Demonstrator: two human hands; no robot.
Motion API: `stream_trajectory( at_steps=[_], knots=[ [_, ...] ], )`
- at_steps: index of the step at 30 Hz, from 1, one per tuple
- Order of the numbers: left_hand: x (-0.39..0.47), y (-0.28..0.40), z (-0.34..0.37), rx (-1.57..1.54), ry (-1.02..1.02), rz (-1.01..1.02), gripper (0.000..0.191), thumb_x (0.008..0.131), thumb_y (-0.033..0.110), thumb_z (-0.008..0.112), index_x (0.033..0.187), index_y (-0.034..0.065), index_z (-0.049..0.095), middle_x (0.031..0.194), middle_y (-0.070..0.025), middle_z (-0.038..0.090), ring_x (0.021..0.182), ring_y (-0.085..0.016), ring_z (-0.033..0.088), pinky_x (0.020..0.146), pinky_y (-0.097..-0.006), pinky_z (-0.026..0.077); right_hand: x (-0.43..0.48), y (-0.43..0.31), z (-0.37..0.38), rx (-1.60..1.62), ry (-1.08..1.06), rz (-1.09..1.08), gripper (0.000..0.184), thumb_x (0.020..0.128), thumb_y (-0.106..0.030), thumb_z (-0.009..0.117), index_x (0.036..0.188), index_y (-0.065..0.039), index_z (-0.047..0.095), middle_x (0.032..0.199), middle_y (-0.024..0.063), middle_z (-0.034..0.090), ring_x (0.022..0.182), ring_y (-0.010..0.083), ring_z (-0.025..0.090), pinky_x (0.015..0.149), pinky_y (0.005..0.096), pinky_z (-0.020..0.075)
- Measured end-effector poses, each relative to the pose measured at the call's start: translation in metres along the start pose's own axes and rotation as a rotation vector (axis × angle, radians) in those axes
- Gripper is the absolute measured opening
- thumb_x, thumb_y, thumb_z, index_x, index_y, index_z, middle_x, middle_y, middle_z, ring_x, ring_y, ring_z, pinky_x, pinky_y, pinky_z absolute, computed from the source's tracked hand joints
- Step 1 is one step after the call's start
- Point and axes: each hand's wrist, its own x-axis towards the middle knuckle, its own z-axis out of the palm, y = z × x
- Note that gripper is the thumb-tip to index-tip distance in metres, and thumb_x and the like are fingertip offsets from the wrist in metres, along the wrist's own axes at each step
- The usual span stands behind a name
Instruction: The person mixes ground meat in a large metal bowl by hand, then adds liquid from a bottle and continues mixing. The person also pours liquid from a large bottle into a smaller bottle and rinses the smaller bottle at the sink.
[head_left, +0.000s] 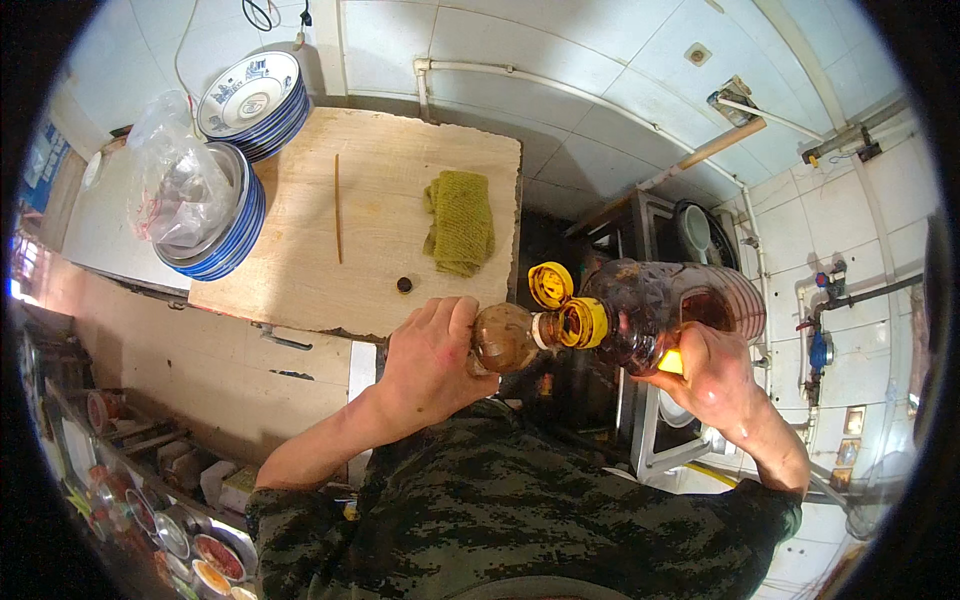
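Observation:
My left hand (442, 349) grips a small brown bottle (506, 337), its narrow neck pointing right. In my right hand (709, 382) is a large clear plastic jug (645, 300) of dark liquid, tipped on its side. The jug's yellow spout (583, 322) meets the mouth of the small bottle, and its flip cap (551, 285) hangs open above. Whether liquid is flowing between them I cannot tell. Just beyond my left hand, a small dark bottle cap (404, 285) lies on the wooden tabletop (382, 225).
A folded green cloth (459, 221) and a thin wooden stick (337, 210) lie on the tabletop. Blue-rimmed plates stand in two stacks at left, the front one (217, 247) topped by a plastic bag (180, 180). A metal rack (645, 442) stands right; bowls of food (217, 559) sit lower left.

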Motion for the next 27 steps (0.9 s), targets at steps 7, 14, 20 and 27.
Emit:
stream_trajectory(
  at_steps=[7,14,20,27],
  knots=[
    [0.0,-0.001,0.002,-0.023,-0.009,-0.001,0.073,0.056,0.02,0.086,0.115,0.0015,0.046,0.098,-0.0172,0.058,0.088,-0.036,0.06,0.075,-0.0435,0.051,0.0,-0.004,-0.006,-0.021,-0.035,0.026,0.044,0.065,-0.025,0.084,0.084,0.0,0.052,0.076,0.0134,0.057,0.065,0.0316,0.061,0.055,0.0402,0.0498],
    [-0.002,-0.002,-0.001,-0.025,-0.005,0.005,0.073,0.057,0.019,0.085,0.115,0.0016,0.046,0.098,-0.0172,0.058,0.089,-0.036,0.059,0.076,-0.0433,0.051,0.002,-0.006,-0.007,-0.048,-0.051,0.017,0.044,0.065,-0.025,0.084,0.085,0.0,0.053,0.076,0.0125,0.057,0.066,0.0303,0.061,0.054,0.0385,0.0494],
    [-0.002,-0.004,-0.002,-0.036,0.013,-0.001,0.071,0.057,0.019,0.085,0.114,0.0021,0.047,0.097,-0.0169,0.059,0.088,-0.037,0.059,0.075,-0.0435,0.051,0.008,-0.008,-0.008,-0.059,-0.045,0.003,0.045,0.066,-0.026,0.083,0.084,0.0,0.051,0.075,0.0124,0.056,0.066,0.0304,0.06,0.055,0.0386,0.0492],
    [0.002,-0.007,-0.001,-0.044,0.052,0.014,0.069,0.057,0.018,0.084,0.113,0.0024,0.048,0.094,-0.0163,0.059,0.086,-0.037,0.06,0.073,-0.0434,0.051,0.013,-0.01,-0.015,-0.121,-0.066,0.003,0.044,0.066,-0.025,0.082,0.082,0.0,0.05,0.075,0.0119,0.054,0.066,0.0305,0.059,0.056,0.0388,0.0493]
  ],
)
